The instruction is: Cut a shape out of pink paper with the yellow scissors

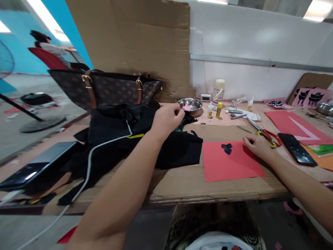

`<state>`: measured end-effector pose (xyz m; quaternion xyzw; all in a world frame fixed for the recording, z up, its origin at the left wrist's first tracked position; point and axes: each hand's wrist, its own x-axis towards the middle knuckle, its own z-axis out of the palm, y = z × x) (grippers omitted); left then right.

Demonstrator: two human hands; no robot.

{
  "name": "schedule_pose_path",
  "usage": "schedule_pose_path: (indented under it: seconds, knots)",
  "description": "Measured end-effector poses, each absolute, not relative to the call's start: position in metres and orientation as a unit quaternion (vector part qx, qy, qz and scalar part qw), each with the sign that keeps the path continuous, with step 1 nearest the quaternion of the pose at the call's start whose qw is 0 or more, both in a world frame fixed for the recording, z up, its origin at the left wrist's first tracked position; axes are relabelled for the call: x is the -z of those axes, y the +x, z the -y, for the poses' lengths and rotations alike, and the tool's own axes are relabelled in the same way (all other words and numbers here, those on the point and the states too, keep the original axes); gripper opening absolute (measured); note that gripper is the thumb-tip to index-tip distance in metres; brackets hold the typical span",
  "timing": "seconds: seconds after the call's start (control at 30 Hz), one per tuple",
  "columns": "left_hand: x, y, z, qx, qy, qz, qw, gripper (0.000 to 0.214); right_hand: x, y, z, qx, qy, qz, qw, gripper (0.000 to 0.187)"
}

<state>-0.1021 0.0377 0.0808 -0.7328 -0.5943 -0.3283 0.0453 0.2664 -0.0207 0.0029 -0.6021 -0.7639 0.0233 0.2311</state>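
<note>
My left hand [168, 118] reaches forward over the black cloth [145, 139] toward a steel bowl [189, 104]. Its fingers are pinched together at the bowl's rim, beside a small pink piece [187, 108]; what they hold I cannot make out. My right hand [256, 145] rests with curled fingers on the right edge of a red paper sheet [229, 161]. A small dark purple shape [227, 148] lies on that sheet, left of the hand. Red-handled scissors [265, 133] lie just beyond the right hand.
A brown patterned handbag [104, 88] stands at the back left before a cardboard sheet [135, 41]. Glue bottles [214, 109], a jar [218, 91], a phone [296, 148] and more red paper [293, 125] lie to the right. A laptop [33, 170] with a white cable [91, 163] is at the left.
</note>
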Motion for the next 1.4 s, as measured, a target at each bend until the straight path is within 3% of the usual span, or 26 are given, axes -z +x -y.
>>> schedule_pose_path:
  seconds: [0.13, 0.33, 0.6, 0.77, 1.1, 1.3, 1.4]
  knots:
    - [-0.080, -0.103, -0.039, 0.311, -0.742, 0.592, 0.047, 0.019, -0.005, 0.266, 0.021, -0.022, -0.602, 0.765, 0.228, 0.039]
    - [-0.070, -0.102, -0.046, 0.220, -0.766, 0.603, 0.040, 0.029, -0.005, 0.262, 0.024, -0.022, -0.599, 0.767, 0.230, 0.035]
    - [-0.054, -0.110, -0.061, 0.255, -0.681, 0.684, 0.052, 0.030, -0.010, 0.259, 0.031, -0.051, -0.562, 0.788, 0.248, 0.039]
    - [-0.059, -0.116, -0.081, 0.249, -0.678, 0.688, 0.066, 0.041, -0.012, 0.261, 0.034, -0.086, -0.556, 0.785, 0.259, 0.042]
    - [-0.068, -0.122, -0.148, 0.256, -0.681, 0.683, 0.062, 0.021, -0.011, 0.252, 0.043, -0.124, -0.541, 0.797, 0.237, 0.042]
    - [-0.052, -0.122, -0.198, 0.205, -0.658, 0.725, -0.001, 0.051, -0.006, 0.252, 0.041, -0.147, -0.551, 0.789, 0.227, 0.042]
    - [-0.043, -0.121, -0.210, 0.192, -0.639, 0.745, -0.021, 0.051, -0.009, 0.252, 0.040, -0.153, -0.550, 0.790, 0.224, 0.041]
